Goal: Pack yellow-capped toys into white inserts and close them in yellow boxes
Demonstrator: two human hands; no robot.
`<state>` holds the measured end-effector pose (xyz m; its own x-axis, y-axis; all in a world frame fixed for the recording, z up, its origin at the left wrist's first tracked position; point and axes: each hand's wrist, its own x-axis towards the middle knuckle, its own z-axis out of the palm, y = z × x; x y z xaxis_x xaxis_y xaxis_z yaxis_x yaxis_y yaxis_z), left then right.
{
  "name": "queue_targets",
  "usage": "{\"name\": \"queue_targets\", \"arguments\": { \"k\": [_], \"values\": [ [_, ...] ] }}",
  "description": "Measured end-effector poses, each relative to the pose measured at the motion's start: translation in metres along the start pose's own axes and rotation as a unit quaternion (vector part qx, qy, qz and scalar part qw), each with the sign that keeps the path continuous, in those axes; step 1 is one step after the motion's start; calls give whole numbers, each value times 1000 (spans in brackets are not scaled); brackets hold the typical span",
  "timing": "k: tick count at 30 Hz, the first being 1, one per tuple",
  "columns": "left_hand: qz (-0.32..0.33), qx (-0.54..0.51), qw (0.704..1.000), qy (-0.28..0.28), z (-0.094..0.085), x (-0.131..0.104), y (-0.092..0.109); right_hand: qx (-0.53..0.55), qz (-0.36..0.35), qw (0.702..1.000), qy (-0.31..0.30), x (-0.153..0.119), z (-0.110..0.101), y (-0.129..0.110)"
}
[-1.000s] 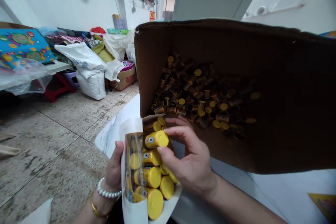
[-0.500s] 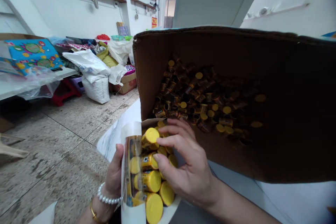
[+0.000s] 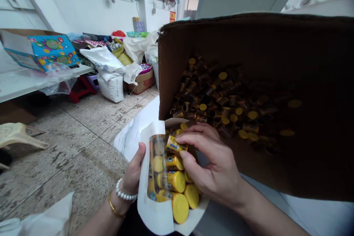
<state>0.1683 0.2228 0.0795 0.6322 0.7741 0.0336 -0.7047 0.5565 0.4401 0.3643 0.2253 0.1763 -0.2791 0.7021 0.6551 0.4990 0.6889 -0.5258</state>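
Note:
My left hand [image 3: 134,173] is closed round the side of a white paper box [image 3: 156,214] with a clear window, its thumb along the edge. Several small yellow lidded canisters [image 3: 180,208] lie inside, lids facing the open side. Between the thumb and fingers of my right hand [image 3: 215,166] is one small yellow canister [image 3: 175,145], its barcode label showing, at the box's upper part. Behind my right hand stands a large brown carton [image 3: 177,55] tipped toward me, with many more small canisters [image 3: 225,112] in its shadowed inside.
A white marbled tabletop [image 3: 138,125] lies under the carton. To the left are a table [image 3: 16,86] with a blue printed box [image 3: 54,48], a red stool [image 3: 79,88], white sacks [image 3: 112,86] and a cream plastic stool [image 3: 16,136] on the floor.
The canister at my right fingers has turned from lid toward me to label toward me. The view has shifted, so the box and carton appear further right.

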Motion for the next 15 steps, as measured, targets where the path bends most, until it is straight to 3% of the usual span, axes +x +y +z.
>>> {"name": "queue_targets", "arguments": {
  "k": [3,7,11,13,15],
  "values": [
    [-2,-5,1000,-2,3,-1,1,-17,-32,997,-67,7,-8,-4],
    [24,-15,999,33,6,-1,0,-43,-38,992,-111,11,-10,-8],
    [-5,-15,1000,5,2,-1,-1,-49,-43,986,-151,10,-6,-8],
    [-1,-13,1000,7,-1,0,-1,-50,-44,986,-152,8,-3,-6],
    [-2,-11,1000,6,-2,1,-1,-45,-16,992,-115,6,0,-3]
  ]
}}
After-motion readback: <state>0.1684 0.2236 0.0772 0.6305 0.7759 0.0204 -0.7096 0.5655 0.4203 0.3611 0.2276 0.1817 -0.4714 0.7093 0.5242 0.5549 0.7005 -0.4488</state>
